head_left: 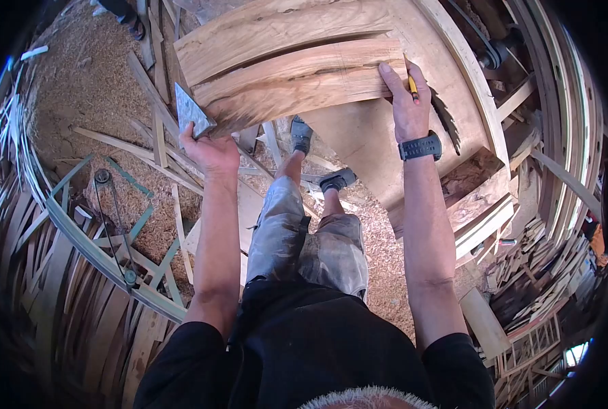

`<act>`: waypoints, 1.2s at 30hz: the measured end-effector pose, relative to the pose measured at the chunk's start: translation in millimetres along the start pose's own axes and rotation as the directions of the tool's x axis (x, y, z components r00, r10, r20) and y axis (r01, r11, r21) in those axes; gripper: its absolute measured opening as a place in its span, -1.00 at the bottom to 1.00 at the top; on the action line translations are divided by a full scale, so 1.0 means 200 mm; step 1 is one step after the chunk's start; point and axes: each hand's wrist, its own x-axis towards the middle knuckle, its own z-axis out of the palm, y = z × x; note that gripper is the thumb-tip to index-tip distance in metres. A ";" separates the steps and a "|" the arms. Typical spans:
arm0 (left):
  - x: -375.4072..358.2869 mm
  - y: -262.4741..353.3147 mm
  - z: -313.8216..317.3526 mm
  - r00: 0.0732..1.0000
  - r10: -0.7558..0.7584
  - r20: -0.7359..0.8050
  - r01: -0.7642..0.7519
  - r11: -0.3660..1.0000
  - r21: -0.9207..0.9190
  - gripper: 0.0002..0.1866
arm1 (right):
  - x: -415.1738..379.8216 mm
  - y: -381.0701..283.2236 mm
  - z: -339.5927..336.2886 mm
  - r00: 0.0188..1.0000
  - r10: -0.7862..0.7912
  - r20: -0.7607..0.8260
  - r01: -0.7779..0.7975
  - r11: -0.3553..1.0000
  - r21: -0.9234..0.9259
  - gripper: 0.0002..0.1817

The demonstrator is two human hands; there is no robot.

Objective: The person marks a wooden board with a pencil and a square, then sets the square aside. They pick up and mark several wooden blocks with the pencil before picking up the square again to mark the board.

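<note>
A curved wooden board (304, 82) with dark grain streaks is held up between my two hands. My left hand (212, 151) is closed at its left end, fingers hidden underneath, with the thumb against a grey triangular plate (192, 112) that looks like a set square. At the right end, my right hand (406, 92) grips the board with the thumb on top. A yellow pencil (413, 87) is tucked between that hand's fingers. Beyond lies another curved board (283, 31) on a wooden worktop (358, 140).
A toothed saw blade (445, 121) stands up from the worktop just right of my right hand. Wood offcuts (477, 194) are stacked at the worktop's near right. Sawdust and loose strips (133, 150) cover the floor at left, near a green metal frame (99, 245) with a belt.
</note>
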 end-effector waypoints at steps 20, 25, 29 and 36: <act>0.06 0.04 -0.02 0.996 -0.021 0.085 0.022 1.000 -0.016 -0.36 | 0.05 -0.06 0.01 0.996 -0.047 0.069 0.052 0.996 -0.074 -0.35; 0.07 0.08 0.01 0.991 0.034 0.132 -0.034 0.999 -0.004 -0.36 | 0.17 0.00 0.03 0.980 -0.201 -0.012 0.201 0.977 0.072 -0.30; 0.11 0.04 0.02 0.993 0.094 0.078 -0.089 0.994 -0.063 -0.40 | 0.21 -0.02 0.01 0.990 -0.088 0.114 0.090 0.996 -0.017 -0.33; 0.15 -0.01 -0.02 0.981 0.191 -0.022 -0.192 0.981 -0.034 -0.45 | 0.20 0.02 0.03 0.989 -0.109 0.096 0.102 0.991 0.082 -0.39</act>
